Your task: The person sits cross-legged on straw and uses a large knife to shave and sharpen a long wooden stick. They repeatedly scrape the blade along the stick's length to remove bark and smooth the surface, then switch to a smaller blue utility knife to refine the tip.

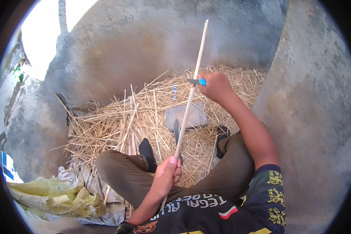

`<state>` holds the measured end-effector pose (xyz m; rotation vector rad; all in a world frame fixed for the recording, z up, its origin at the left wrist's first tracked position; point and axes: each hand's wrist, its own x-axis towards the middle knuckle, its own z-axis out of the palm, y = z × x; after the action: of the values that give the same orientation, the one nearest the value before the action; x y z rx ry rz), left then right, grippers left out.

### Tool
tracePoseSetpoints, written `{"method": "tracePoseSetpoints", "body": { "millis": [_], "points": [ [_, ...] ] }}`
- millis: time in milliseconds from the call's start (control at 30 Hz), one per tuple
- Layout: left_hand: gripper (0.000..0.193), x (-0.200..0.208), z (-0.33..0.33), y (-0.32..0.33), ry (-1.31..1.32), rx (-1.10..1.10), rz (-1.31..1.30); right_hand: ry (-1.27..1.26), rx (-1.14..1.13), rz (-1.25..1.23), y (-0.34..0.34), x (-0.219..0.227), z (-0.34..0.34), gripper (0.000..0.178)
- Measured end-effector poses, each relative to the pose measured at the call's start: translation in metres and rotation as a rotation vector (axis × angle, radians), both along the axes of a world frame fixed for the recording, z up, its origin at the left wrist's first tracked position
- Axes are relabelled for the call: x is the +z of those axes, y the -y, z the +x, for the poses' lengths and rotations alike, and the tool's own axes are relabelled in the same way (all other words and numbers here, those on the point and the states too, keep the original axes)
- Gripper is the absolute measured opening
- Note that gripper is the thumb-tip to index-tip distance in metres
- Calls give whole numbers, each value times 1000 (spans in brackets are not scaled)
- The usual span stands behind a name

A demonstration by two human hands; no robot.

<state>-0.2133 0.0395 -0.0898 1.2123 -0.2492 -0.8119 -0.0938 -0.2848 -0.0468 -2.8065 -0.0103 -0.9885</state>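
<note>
My left hand (pixel 168 171) is closed round the lower part of a long, pale stick (pixel 188 102) that looks like split bamboo or wood. The stick slants up and away over my crossed legs. Farther up, my right hand (pixel 217 87) grips a small knife (pixel 193 81) with a blue handle; its blade lies across the stick. Below the stick a grey block (pixel 201 116) sits among the shavings. A larger dark blade (pixel 177 132) shows beside the block, partly hidden behind the stick.
Pale shavings and thin strips (pixel 105 134) cover the floor around my feet. Grey concrete walls (pixel 144 43) rise ahead and at the right (pixel 312 117). Crumpled yellowish sacking (pixel 62 197) lies at the lower left. A small shiny wrapper (pixel 174 93) rests on the shavings.
</note>
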Motion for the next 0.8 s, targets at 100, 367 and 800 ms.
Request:
{"method": "tracePoseSetpoints", "body": {
  "millis": [100,367,800],
  "points": [
    [33,-18,-12,4,304,90,135,-60,-86,-9,2,-2,14,15],
    [38,-3,-31,6,490,11,391,-149,-400,220,57,-1,41,26],
    [41,-26,-40,2,-85,-197,148,38,-519,521,139,11,-16,37]
  ]
}}
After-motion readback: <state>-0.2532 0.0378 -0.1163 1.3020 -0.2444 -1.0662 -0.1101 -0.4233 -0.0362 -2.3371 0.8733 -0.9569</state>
